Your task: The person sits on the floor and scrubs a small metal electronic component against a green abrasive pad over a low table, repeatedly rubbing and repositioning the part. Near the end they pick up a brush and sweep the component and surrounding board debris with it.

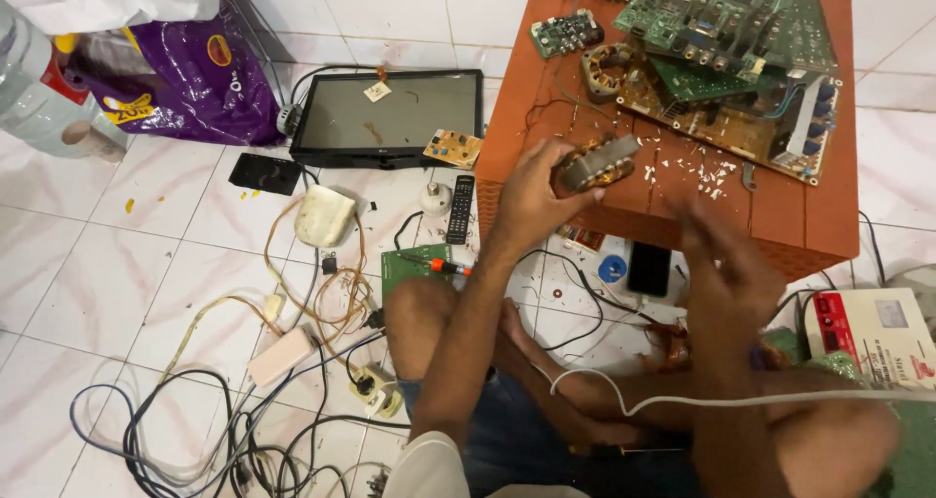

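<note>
Left hand (531, 201) reaches forward with fingers curled closed; right hand (726, 264) hovers open, blurred.

Motor stator (595, 163), in left hand (531, 201): copper windings, dull metal core. Tabletop (829, 210) beneath: matt orange plastic. Circuit boards (726, 16) beyond: green laminate. Floor (117, 264) leftward: glossy marbled tile.

Bare front strip of the orange stool top (770, 201), strewn with white chips (704, 172); circuit boards (726, 30) crowd its rear. Tangled cables (244, 430) obstruct the floor at left.
</note>
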